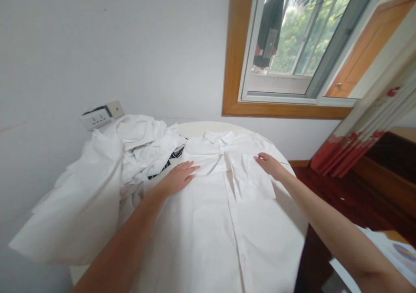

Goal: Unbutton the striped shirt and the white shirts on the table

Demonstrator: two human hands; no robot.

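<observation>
A white button-up shirt (208, 215) lies front up over a round table, collar at the far side and hem toward me. My left hand (180, 178) rests flat on the shirt's left side, fingers stretched out and apart. At the right, my right hand (269, 163) has its fingers closed on the edge of a white sleeve (250, 178), which is folded across the shirt's chest. Some creases run over the chest beside the button strip. The tips of the right hand's fingers are small in view.
A heap of crumpled white clothes (94, 189) lies at the left, with a black-and-white patterned cloth (169, 159) beside it. A socket (97, 117) is on the wall behind. The round table's rim (240, 127) shows near the window frame (279, 109). A red-and-white curtain (351, 141) hangs right.
</observation>
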